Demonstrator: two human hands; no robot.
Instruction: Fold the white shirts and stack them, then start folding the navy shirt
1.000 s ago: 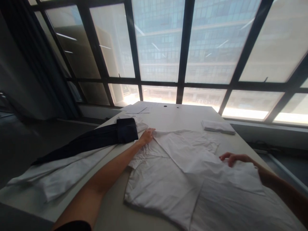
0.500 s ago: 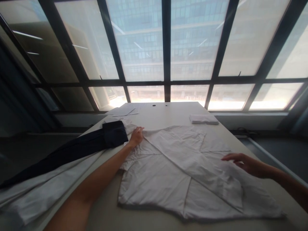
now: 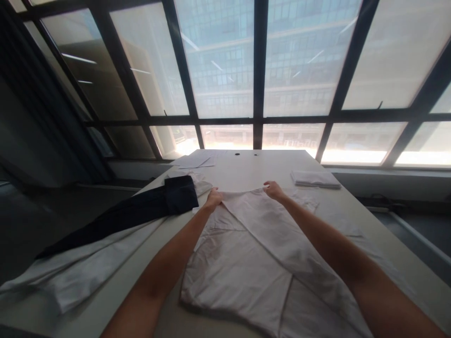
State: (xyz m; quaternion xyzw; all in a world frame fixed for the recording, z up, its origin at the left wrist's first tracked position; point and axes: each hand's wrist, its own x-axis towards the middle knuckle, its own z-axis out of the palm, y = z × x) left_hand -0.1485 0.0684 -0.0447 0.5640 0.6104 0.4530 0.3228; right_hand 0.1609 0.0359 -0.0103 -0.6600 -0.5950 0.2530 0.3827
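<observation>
A white shirt (image 3: 243, 258) lies spread and partly folded on the white table, with creases and a diagonal fold running across it. My left hand (image 3: 213, 198) is closed on the far left corner of the shirt. Further right along the same far edge, my right hand (image 3: 274, 190) pinches the cloth between thumb and fingers. The edge between the two hands is drawn fairly straight. My right forearm crosses above the shirt and hides part of its right side.
Dark navy cloth (image 3: 141, 209) lies over white fabric (image 3: 88, 277) along the table's left side, hanging past the edge. Paper sheets (image 3: 193, 161) lie at the far left, a folded white cloth (image 3: 315, 179) at the far right. Large windows stand beyond the table (image 3: 246, 169).
My right hand has moved left and away from me, from above the shirt's right side to its far edge, and has taken hold there. My left hand keeps its grip.
</observation>
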